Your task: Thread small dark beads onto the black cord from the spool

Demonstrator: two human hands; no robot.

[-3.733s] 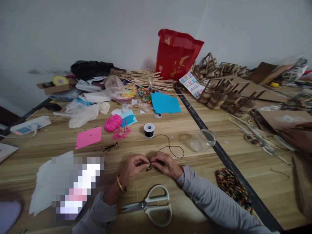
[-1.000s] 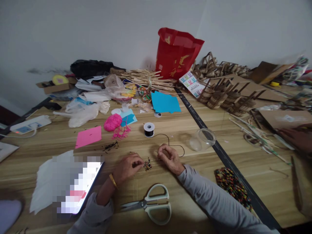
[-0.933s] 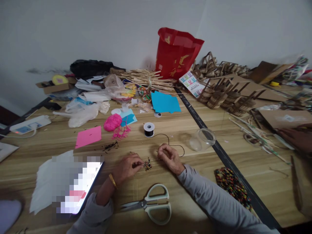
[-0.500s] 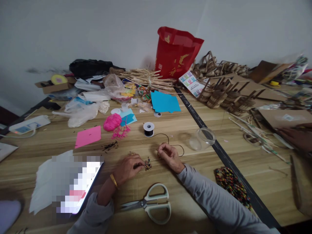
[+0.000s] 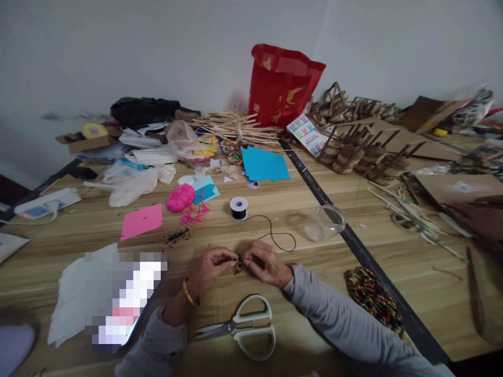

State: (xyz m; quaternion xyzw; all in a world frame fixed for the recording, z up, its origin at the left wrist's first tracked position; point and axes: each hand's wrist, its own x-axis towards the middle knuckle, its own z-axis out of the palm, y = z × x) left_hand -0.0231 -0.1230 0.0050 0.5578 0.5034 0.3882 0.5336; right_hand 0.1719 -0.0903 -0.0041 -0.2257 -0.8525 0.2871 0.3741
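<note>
A small cluster of multicoloured beads [image 5: 238, 268] lies between my two hands, low over the table. My left hand [image 5: 212, 267], with a gold bracelet at its wrist, pinches the cluster's left edge between thumb and finger. On the other side my right hand [image 5: 265, 263] is closed in a pinch right beside the beads. Black cord [image 5: 288, 250] loops from the spool [image 5: 239, 208] and passes behind my right hand, where it seems gripped; the fingertips hide its end. White-handled scissors [image 5: 239, 329] lie spread just below both hands.
Strings of coloured beads [image 5: 375, 301] lie by my right forearm. A clear plastic tub [image 5: 330, 220] rests on its side. Pink yarn [image 5: 181, 198], pink paper [image 5: 141, 222] and a lit phone [image 5: 135, 298] are leftward. Small woven baskets [image 5: 365, 157] and a red bag [image 5: 283, 86] stand behind.
My right hand has moved left and down to the bead cluster, meeting my left hand. My left hand has shifted slightly and keeps its pinch at the beads.
</note>
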